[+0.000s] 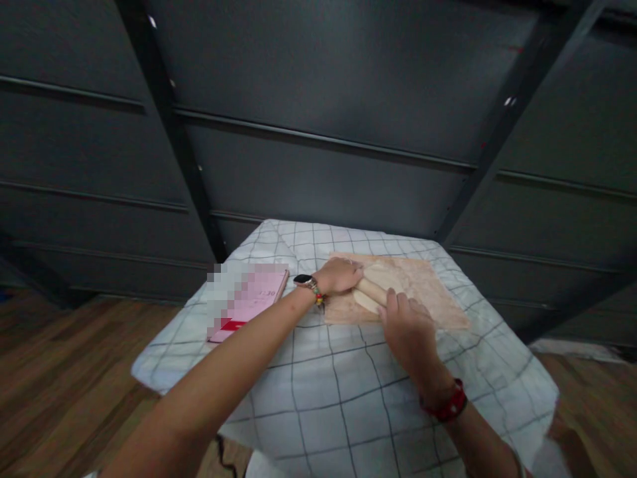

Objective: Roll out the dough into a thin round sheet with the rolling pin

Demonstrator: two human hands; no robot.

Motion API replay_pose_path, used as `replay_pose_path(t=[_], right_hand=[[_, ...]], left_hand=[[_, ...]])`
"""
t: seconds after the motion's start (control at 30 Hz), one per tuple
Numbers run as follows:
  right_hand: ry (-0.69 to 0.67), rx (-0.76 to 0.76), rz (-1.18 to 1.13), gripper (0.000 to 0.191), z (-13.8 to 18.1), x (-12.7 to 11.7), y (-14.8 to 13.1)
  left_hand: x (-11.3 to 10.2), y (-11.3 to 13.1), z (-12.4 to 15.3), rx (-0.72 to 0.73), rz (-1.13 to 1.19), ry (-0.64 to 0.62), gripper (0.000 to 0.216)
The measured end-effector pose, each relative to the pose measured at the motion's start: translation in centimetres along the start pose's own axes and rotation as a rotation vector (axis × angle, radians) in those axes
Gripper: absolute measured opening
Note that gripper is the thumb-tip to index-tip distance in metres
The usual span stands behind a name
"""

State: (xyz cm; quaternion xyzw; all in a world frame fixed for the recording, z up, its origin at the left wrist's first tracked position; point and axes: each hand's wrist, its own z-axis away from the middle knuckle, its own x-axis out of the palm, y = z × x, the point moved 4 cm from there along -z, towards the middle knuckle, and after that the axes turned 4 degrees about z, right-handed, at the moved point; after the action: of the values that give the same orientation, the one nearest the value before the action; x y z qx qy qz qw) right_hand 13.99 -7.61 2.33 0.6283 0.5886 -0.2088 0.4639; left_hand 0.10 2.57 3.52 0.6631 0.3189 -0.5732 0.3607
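Rolling pin (373,290) held at both ends over pale dough (365,303)

A dark panelled wall (338,66) rises directly behind the workspace, with brown wooden flooring (44,392) to either side. Before the wall stands a table under a white checked cloth (343,378). A tan mat (442,295) lies on the cloth towards the far side, and to its left rests a flat pink box (253,299), partly pixelated; the left forearm passes in front of its near right corner. On the mat the dough is spread thin, partly hidden by the pin and the fingers. The pin lies slantwise across it: the left hand (341,274) grasps its far end, the right hand (411,323) curls round the near end. A watch (302,279) and beads (318,296) circle the left wrist, a red band (450,403) the right.
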Motion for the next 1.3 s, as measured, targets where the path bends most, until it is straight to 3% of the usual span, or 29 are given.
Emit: replay_pose_path(t=[0.3, 0.47, 0.57, 0.63, 0.77, 0.87, 0.97, 1.13, 1.3], right_hand=[[0.082, -0.081, -0.003, 0.035, 3.9, -1.2, -4.0], [-0.053, -0.141, -0.109, 0.040, 3.3, -1.0, -2.0], [-0.133, -0.200, -0.215, 0.042, 1.3, -1.2, 1.4], [-0.117, -0.238, -0.277, 0.042, -0.4, -1.0, 4.0], [-0.103, -0.420, -0.459, 0.040, -3.7, 1.1, 7.3], [-0.119, -0.454, -0.516, 0.040, -5.9, 3.6, 7.7], [-0.124, -0.365, -0.497, 0.046, -8.1, 6.0, 7.1], [-0.284, -0.171, -0.494, 0.054, -12.1, 9.6, 6.5], [-0.364, -0.167, -0.481, 0.054, -15.4, 11.7, 6.7]], left_hand=[[0.6, 0.4, 5.6, -0.016, -0.017, 0.161, 0.045], [1.2, 0.3, 6.4, -0.097, 0.061, 0.130, 0.047], [0.4, 0.5, 5.3, -0.071, 0.077, 0.134, 0.051], [-0.7, 0.7, 4.1, -0.029, 0.062, 0.192, 0.053], [-1.4, 0.6, 0.8, -0.002, 0.025, 0.198, 0.050], [-0.2, -0.1, -1.6, -0.037, 0.042, 0.130, 0.047], [0.6, -1.1, -3.5, -0.118, 0.055, 0.148, 0.045], [-0.1, -2.8, -5.9, -0.188, -0.028, 0.213, 0.043], [-0.2, -4.8, -8.1, -0.242, -0.029, 0.228, 0.040]])
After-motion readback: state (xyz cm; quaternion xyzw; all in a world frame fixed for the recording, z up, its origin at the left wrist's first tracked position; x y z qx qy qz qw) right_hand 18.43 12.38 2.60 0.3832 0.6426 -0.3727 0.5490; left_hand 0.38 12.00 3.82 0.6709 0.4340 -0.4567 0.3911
